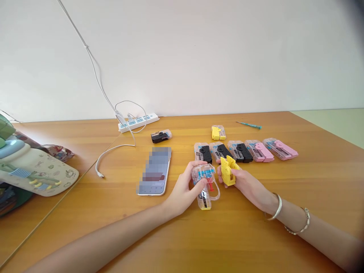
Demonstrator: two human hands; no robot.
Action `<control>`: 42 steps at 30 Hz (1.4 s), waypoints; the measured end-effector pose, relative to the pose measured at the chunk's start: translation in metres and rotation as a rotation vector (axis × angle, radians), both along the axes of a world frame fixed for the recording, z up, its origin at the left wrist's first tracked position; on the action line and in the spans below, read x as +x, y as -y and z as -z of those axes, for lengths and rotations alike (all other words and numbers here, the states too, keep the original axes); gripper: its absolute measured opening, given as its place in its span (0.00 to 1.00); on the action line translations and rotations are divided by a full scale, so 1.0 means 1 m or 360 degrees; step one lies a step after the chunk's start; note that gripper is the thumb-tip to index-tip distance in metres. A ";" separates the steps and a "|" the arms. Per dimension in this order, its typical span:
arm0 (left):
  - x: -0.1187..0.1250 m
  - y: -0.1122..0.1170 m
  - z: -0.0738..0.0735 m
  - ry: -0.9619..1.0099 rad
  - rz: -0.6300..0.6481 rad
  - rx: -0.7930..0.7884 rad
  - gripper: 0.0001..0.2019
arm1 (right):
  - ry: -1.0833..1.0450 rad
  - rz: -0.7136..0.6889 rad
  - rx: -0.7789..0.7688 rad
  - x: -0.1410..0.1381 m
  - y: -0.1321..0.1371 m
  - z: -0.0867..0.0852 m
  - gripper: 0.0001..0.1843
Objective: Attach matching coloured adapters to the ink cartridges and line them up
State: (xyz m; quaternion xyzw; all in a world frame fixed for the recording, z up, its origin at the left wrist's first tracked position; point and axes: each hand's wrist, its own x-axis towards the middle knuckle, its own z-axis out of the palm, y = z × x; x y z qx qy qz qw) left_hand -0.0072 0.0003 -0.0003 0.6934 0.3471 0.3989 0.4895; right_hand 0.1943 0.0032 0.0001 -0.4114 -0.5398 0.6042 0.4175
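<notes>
this looks like a room in a home, not a workshop or a lab: a plain white wall [182, 57] rises behind a honey-toned wooden table [267, 231], which carries a white power strip [138, 123], a loose charging cable [119, 145] and a smartphone [155, 172], with a cartoon-print bag [34, 170] at one side and a row of small toy water guns [257, 151].
</notes>
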 end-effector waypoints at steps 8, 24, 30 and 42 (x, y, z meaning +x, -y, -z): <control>0.000 -0.001 0.003 0.0004 -0.0015 -0.0021 0.16 | -0.0014 -0.0201 -0.0047 0.004 -0.006 0.002 0.20; 0.000 0.003 -0.002 -0.0151 -0.0033 -0.0043 0.18 | 0.0176 -0.0210 0.0118 -0.006 0.001 0.012 0.28; 0.001 0.003 -0.003 -0.0087 -0.0036 -0.0049 0.17 | 0.0327 -0.0217 0.0314 -0.008 0.008 0.004 0.24; 0.003 0.003 -0.003 -0.0202 0.0020 -0.0112 0.14 | 0.0612 -0.0447 0.0364 -0.007 0.014 0.004 0.19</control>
